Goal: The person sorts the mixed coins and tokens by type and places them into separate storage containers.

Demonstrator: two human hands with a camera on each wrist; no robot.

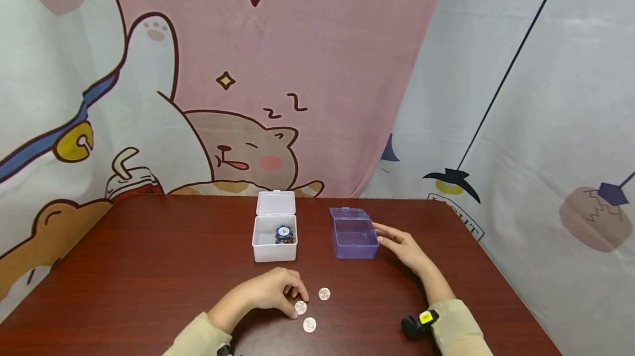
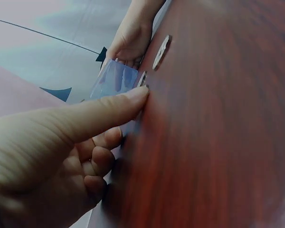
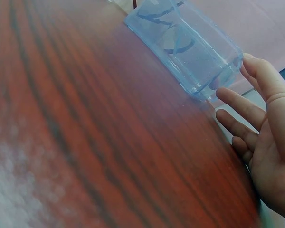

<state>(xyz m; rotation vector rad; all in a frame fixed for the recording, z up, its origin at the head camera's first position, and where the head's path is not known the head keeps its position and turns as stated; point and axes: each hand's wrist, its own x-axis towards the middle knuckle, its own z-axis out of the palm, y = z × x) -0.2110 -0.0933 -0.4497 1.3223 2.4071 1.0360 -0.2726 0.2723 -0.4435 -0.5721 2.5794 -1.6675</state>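
My left hand (image 1: 273, 290) is low over the table, its thumb and index fingertip at opposite edges of a pale coin-like disc (image 1: 300, 307). In the left wrist view the thumb (image 2: 109, 111) is straight, the other fingers are curled, and the thumb hides that disc. Two similar discs lie close by, one farther back (image 1: 324, 294) and one nearer (image 1: 310, 324). My right hand (image 1: 404, 246) rests its fingertips against the right side of a see-through purple box (image 1: 355, 251), whose lid is up. The right wrist view shows those fingers (image 3: 240, 107) loosely spread at the box's end.
Left of the purple box stands a white box (image 1: 275, 253), lid raised, with a small stack of poker chips (image 1: 284, 234) inside, a blue one on top. Both boxes sit on the dark red wooden table (image 1: 149, 268). A cartoon-printed cloth (image 1: 337, 69) hangs behind it.
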